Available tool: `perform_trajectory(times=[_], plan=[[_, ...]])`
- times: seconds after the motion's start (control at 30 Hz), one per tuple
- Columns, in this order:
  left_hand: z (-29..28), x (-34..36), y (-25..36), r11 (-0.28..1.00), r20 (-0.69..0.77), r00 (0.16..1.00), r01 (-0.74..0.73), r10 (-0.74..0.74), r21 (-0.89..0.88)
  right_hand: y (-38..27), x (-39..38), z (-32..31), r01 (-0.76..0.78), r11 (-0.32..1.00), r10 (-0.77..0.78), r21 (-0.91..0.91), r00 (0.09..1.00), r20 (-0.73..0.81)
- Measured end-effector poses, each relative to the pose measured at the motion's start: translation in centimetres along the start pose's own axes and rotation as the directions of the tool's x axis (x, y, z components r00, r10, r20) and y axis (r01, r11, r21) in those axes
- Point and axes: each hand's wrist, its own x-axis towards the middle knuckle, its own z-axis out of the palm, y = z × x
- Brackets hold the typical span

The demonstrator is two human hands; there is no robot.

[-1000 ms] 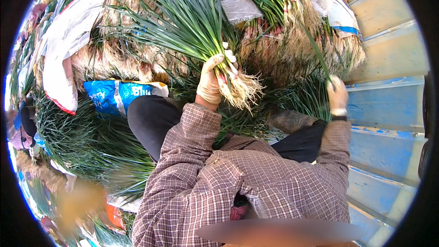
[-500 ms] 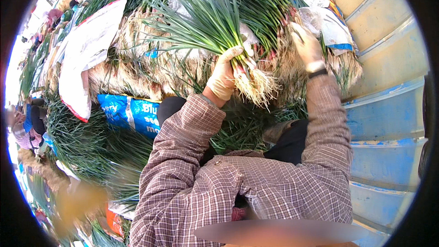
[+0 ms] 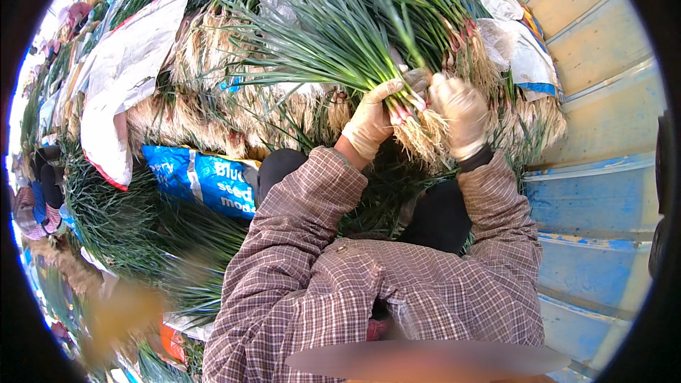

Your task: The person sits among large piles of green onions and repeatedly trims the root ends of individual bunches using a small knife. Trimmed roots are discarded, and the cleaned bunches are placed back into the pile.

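Note:
My gloved left hand point(image 3: 369, 117) is closed around a bunch of green onions point(image 3: 326, 42), holding it just above the pink-white bulbs and pale roots point(image 3: 418, 135). The long leaves fan out toward the upper left. My gloved right hand point(image 3: 457, 113) is just right of the bulbs, blurred, with curled fingers close to the stems; what they grip is hard to make out. Behind both hands is a stacked heap of onions with dangling roots point(image 3: 202, 124).
A white sack point(image 3: 124, 71) and a blue bag point(image 3: 181, 174) lie on the left, among loose green leaves point(image 3: 106, 220). A metal panel wall point(image 3: 589, 198) runs along the right. Other people point(image 3: 39, 206) sit at the far left and top left.
My left hand and bunch moved up and to the right. My right hand rose from the lower right to the heap, then came down and left beside the held bunch.

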Motion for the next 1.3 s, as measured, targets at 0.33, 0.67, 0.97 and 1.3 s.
perform_trajectory(times=[0.33,0.67,0.97,1.3], plan=[[-0.9,-1.3,-1.5,0.973,-0.095,0.989,-0.126,0.110,-0.194,2.4,1.1,3.4,-0.698,0.265,0.239,0.665,0.716,0.656],[-0.4,-2.4,0.5,0.998,-0.259,0.966,0.024,-0.010,0.051,-2.8,0.7,1.8,-0.463,-0.270,0.327,0.844,0.780,0.533],[-0.5,-2.8,1.7,0.996,-0.275,0.961,0.011,0.014,0.092,4.5,-5.2,0.8,-0.705,0.557,0.286,0.438,0.658,0.696],[-0.9,-3.3,1.8,0.984,-0.172,0.980,-0.124,0.101,-0.127,-1.6,2.3,7.6,-0.430,0.903,0.395,0.003,0.832,0.389]])
